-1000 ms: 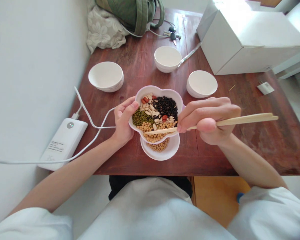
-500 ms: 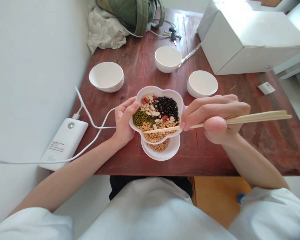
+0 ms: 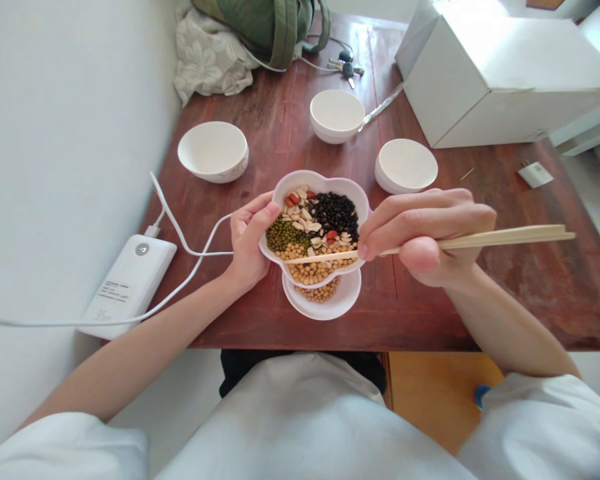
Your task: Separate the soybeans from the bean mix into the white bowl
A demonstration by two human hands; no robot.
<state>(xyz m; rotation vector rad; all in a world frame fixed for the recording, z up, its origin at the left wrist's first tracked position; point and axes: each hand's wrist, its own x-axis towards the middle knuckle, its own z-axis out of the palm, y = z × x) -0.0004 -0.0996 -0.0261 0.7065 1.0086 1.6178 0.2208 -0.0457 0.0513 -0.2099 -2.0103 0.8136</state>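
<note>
Over the reddish-brown wooden table point(image 3: 280, 140), the left hand point(image 3: 247, 243) grips the white flower-shaped bowl of beans point(image 3: 323, 176) just above a small round white dish point(image 3: 349, 300), and the right hand point(image 3: 425, 230) pinches pale wooden chopsticks point(image 3: 505, 235) across the bowl's yellow soybeans point(image 3: 316, 270), so steady tilt and light strokes seem wisest.

Bright daylight from top right; glare on white box point(image 3: 505, 73); edges warped.

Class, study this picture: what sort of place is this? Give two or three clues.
Probably a home or dorm room: a wooden table against a white wall carries a green backpack, keys and a power bank. The left hand holds a flower-shaped bowl of beans, the right hand chopsticks.
</note>
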